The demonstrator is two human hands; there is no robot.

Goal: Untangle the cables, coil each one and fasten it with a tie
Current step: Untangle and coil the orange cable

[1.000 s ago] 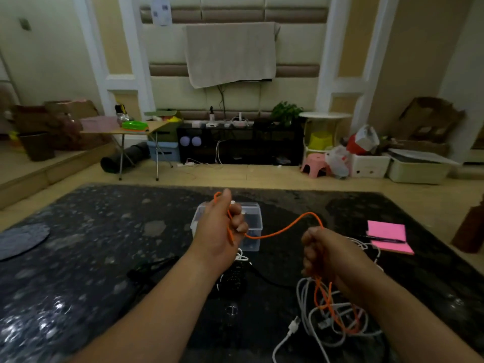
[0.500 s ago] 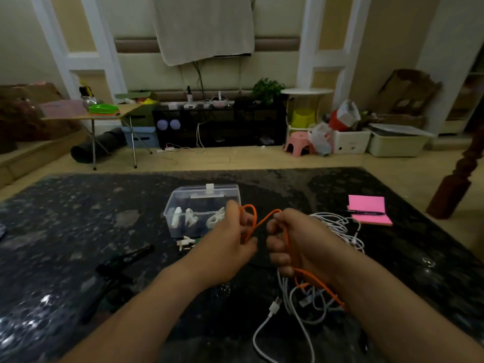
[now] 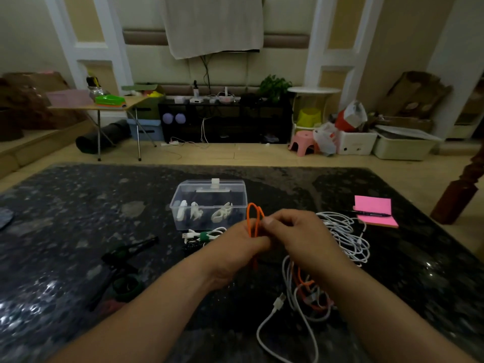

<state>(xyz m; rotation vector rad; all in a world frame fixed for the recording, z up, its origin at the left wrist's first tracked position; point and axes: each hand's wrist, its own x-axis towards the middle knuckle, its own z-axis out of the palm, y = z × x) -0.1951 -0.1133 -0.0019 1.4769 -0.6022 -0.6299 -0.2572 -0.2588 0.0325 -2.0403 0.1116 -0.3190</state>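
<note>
An orange cable stands folded in narrow loops above my hands at the middle of the dark table. My left hand grips the loops from below. My right hand pinches them from the right side, touching the left hand. The cable's tail runs down under my right wrist into a tangle of white cables on the table. A white cable end with a plug lies near my right forearm. A coiled white cable with a green tie lies in front of the box.
A clear plastic box holding white clips stands just behind my hands. Black cables and ties lie at the left. A pink notepad with a pen sits at the right. A wooden post stands past the table's right edge.
My hands have come together from about a forearm's width apart. The long orange span between them is now folded into tight loops held by both hands. The view has tilted downward.
</note>
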